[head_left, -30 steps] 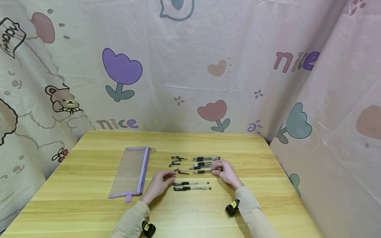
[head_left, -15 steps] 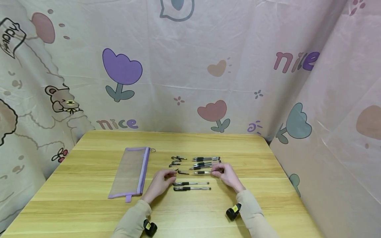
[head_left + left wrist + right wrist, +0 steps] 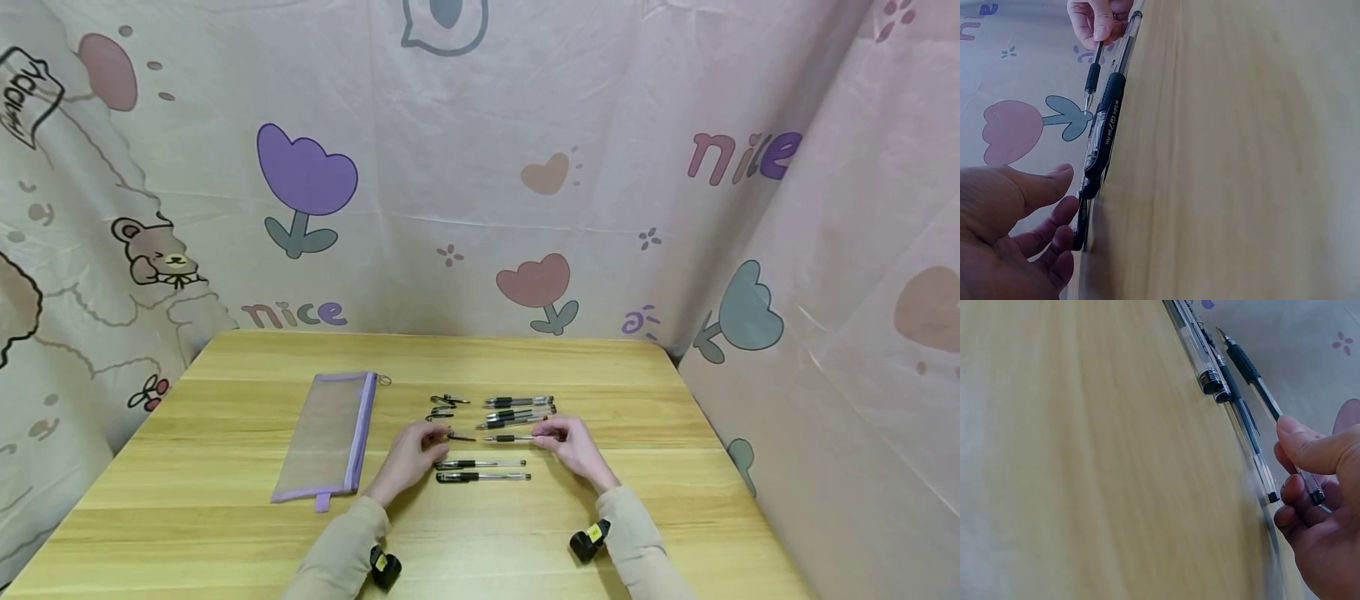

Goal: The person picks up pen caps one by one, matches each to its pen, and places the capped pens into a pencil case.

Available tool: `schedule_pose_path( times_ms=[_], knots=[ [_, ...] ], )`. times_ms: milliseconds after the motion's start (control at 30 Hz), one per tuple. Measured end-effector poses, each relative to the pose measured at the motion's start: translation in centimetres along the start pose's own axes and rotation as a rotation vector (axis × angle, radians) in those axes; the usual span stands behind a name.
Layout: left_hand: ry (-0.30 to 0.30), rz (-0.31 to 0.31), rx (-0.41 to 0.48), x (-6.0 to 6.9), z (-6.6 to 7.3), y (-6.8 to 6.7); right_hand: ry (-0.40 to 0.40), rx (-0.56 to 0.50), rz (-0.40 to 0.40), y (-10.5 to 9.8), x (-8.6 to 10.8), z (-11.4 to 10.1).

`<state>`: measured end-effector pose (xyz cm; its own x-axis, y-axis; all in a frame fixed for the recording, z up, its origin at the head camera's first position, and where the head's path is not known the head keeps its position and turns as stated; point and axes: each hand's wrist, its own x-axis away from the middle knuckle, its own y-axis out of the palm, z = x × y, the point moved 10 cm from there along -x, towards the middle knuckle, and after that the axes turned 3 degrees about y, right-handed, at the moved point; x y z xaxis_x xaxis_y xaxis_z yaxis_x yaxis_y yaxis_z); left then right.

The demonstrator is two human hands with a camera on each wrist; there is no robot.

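An uncapped gel pen (image 3: 512, 438) with a black grip is pinched between the thumb and fingers of my right hand (image 3: 576, 450). It is held near its back end, its tip pointing left. In the right wrist view, the pen (image 3: 1254, 378) is tilted above the table. My left hand (image 3: 411, 457) is by a black pen cap (image 3: 462, 437); its thumb and index finger stand apart in the left wrist view, with nothing seen between them. Two capped pens (image 3: 483, 477) lie in front of the hands. Several uncapped pens (image 3: 519, 402) lie behind the right hand.
Several loose black caps (image 3: 442, 412) lie left of the uncapped pens. A mesh zip pouch (image 3: 322, 433) with purple edging lies flat at the left of the wooden table (image 3: 480, 550). A printed curtain (image 3: 420, 250) stands behind and at both sides.
My right hand has come slightly toward the front with the pen, away from the pens behind. My left hand has shifted slightly right and up, toward the cap.
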<state>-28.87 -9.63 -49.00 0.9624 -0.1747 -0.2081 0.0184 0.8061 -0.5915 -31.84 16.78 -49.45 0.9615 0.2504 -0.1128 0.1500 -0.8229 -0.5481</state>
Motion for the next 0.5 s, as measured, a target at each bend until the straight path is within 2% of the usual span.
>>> schedule_pose_path(
  times_ms=[167,500],
  knots=[
    [0.032,0.009,-0.058,-0.5,0.5,0.1,-0.011,-0.020,0.001,0.0,0.1,0.0],
    [0.030,-0.014,-0.152,-1.4,0.6,0.7,0.014,-0.058,-0.009,0.1,0.2,0.1]
  ],
)
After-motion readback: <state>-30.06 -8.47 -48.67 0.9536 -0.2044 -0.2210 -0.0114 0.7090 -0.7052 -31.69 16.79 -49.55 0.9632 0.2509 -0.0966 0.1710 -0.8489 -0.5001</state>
